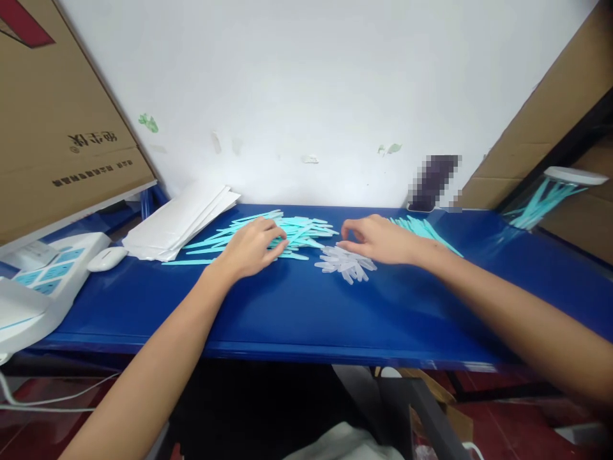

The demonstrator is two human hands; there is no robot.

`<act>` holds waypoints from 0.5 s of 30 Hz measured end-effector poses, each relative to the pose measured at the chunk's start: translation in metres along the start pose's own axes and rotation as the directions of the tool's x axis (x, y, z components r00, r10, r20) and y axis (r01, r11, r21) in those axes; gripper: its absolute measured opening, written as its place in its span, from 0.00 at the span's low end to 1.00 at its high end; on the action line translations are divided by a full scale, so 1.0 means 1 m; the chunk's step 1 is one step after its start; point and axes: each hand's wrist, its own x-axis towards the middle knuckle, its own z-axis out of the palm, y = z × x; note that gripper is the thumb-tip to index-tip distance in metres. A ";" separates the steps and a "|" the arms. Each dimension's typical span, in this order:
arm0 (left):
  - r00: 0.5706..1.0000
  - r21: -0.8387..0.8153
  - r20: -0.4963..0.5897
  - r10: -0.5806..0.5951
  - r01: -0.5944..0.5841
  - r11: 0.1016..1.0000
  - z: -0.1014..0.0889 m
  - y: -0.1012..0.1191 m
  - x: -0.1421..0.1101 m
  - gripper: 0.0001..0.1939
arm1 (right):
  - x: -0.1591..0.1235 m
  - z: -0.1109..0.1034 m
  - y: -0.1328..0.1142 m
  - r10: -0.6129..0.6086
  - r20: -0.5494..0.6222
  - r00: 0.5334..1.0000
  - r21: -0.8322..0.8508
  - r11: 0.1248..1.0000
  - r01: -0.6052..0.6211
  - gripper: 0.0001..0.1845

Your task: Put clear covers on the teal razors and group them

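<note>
My left hand [256,248] rests over a loose pile of long turquoise plastic sticks [301,230]. Its fingers are curved, with thumb and forefinger a little apart, and no stick shows between them. Just above a small heap of translucent plastic caps [347,265] hovers my right hand [376,237]. Its thumb and forefinger are bent toward each other with a gap, and nothing visible lies in it. The other fingers of both hands are partly hidden. A second bunch of turquoise sticks [424,230] lies beyond the right wrist, lined up more neatly.
On the blue table [297,313], white envelopes [177,220] are stacked at left near a white power strip [57,281] and a small white case [107,259]. A clear container [531,204] of sticks lies at right. Cardboard boxes [71,115] border the left side; a phone [433,182] leans on the wall.
</note>
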 end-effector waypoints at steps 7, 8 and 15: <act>0.993 0.094 0.057 -0.100 0.094 0.991 0.016 0.007 -0.010 0.19 | 0.057 0.020 -0.011 -0.117 0.057 0.991 -0.032 0.992 0.119 0.18; 0.993 0.091 0.046 -0.112 0.108 0.990 0.018 0.006 -0.008 0.17 | 0.063 0.023 -0.011 -0.122 0.059 0.991 -0.023 0.992 0.124 0.17; 0.989 0.048 0.010 -0.149 0.148 0.988 0.028 -0.002 -0.001 0.13 | 0.081 0.031 -0.003 -0.074 0.008 0.997 -0.024 0.997 0.074 0.28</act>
